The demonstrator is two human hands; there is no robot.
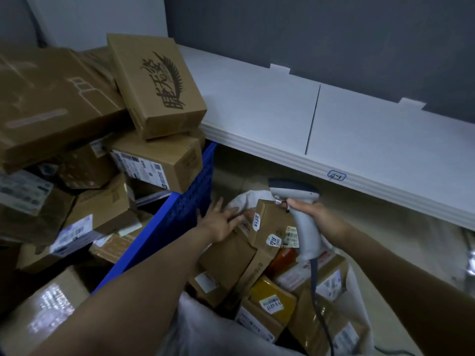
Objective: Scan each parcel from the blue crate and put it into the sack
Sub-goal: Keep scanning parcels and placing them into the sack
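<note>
Two parcel stickers: 2214 (256, 222), 2216 (273, 240).

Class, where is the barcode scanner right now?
In the head view, right of centre, the barcode scanner is gripped in the right hand, above the parcels in the white sack, below the white shelf.

Single view, worn on the head, wide-angle. Looks forward and steeply down from standing height over the work. Sits close, within arm's reach: catches both forearms entering from the bottom edge, with the left hand (218, 223) and the right hand (312, 213) on the scanner (305, 227) near mid-frame. Takes in the blue crate (185, 206) at left, the white sack (240, 201) directly below, a white shelf (257, 106) ahead and to the right, and a grey wall (334, 34) across the top (straight edges bowed toward the borders).
</note>
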